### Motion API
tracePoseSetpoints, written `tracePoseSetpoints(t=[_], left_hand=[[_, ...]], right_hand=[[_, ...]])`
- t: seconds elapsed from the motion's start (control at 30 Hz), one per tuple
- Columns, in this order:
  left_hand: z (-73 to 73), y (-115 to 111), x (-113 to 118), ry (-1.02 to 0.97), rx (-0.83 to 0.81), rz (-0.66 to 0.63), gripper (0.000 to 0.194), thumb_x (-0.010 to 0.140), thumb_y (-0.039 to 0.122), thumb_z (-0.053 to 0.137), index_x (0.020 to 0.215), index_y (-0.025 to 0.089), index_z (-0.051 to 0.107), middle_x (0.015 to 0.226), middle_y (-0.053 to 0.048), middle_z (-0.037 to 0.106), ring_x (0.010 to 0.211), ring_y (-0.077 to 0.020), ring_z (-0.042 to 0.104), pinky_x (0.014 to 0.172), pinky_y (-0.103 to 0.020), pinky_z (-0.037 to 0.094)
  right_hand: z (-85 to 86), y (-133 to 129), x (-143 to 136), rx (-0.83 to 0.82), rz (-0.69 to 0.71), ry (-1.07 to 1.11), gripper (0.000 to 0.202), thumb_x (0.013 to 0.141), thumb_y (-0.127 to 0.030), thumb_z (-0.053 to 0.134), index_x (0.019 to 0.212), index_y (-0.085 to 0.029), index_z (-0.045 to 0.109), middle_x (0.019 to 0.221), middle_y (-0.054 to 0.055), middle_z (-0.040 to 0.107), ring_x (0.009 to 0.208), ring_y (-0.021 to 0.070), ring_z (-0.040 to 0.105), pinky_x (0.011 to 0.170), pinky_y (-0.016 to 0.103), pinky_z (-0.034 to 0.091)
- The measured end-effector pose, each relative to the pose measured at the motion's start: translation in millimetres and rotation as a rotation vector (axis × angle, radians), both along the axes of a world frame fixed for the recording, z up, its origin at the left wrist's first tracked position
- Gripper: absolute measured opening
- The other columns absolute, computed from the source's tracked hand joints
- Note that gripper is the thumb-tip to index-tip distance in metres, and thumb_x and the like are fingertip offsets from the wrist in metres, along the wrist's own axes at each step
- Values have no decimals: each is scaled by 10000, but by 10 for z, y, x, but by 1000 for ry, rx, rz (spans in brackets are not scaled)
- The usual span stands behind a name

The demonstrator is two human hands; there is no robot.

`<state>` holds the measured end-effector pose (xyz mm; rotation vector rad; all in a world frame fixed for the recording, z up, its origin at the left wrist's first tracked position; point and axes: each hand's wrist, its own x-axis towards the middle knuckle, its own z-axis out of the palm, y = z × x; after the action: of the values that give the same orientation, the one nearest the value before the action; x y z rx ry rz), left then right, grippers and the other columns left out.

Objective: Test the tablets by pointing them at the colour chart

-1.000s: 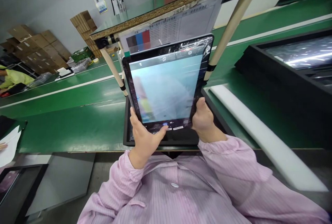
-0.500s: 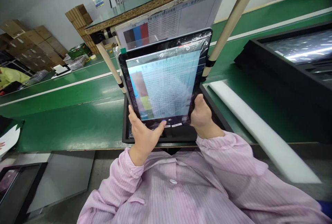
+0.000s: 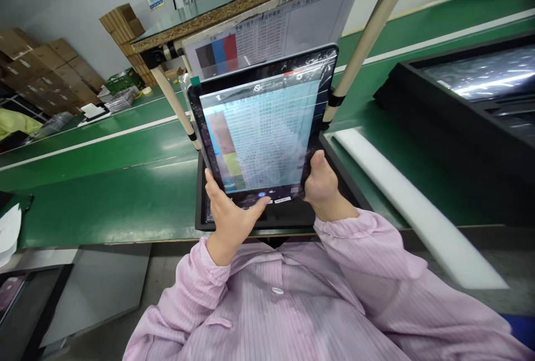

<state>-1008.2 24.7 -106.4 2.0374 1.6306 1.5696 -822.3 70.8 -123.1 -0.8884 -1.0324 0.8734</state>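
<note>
Black tablet (image 3: 261, 127) gripped by left hand (image 3: 228, 219) and right hand (image 3: 321, 185), its fingers hidden behind

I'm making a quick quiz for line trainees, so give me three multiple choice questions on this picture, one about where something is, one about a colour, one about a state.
1. Where is the black tray?
A. On the green belt, below the tablet
B. On the upper shelf
C. On the floor

2. What colour are the person's sleeves?
A. Yellow
B. Pale pink
C. Blue

3. What is the state of the tablet?
A. Lying flat, screen dark
B. Held up in both hands, screen lit
C. Packed in a carton

Answers:
1 A: the tray sits on the green belt right under the raised tablet.
2 B: both sleeves are pale pink with fine stripes.
3 B: the left hand and right hand grip its lower corners, and the screen shows a bright image of the chart hanging behind it.
</note>
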Motion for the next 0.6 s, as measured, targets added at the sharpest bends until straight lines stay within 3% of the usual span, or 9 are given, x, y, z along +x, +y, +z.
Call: tracePoseSetpoints(t=[0.17,0.37,0.47,0.53,0.6], left_hand=[[2,7,8,-4,2,3,1294,664,610,843,1591,164,58,1635,-282,181,1552,-418,181,1246,-607,218],[-28,15,-25,-37,57,-40,1226,698,648,805,1588,145,127,1598,-281,263,1536,-406,236,1239,-583,249],[-50,58,-128,-164,125,-202,939,853,606,680,1553,139,265,1515,-252,419,1464,-343,407,1201,-495,354],[-34,112,-210,-370,116,-322,705,954,595,531,1499,170,391,1396,-196,565,1329,-278,568,1116,-412,463],[15,172,-269,-631,26,-400,592,986,589,467,1466,244,467,1330,-126,641,1232,-224,640,1040,-340,519]], right_hand=[[30,0,-12,-13,17,63,712,816,-887,464,972,-213,633,997,99,714,1166,284,646,966,447,586],[91,-3,-9,7,61,48,722,821,-890,452,1003,-234,693,1015,86,719,1224,294,619,992,465,583],[157,-60,-9,47,105,61,707,862,-852,441,1061,-231,714,1039,85,721,1252,302,601,1008,477,578],[217,-143,-19,77,140,68,668,904,-801,436,1098,-229,724,1077,85,719,1268,304,590,1023,481,572],[286,-255,-32,115,149,58,622,949,-738,423,1182,-239,711,1203,74,688,1319,291,550,1085,479,534]])
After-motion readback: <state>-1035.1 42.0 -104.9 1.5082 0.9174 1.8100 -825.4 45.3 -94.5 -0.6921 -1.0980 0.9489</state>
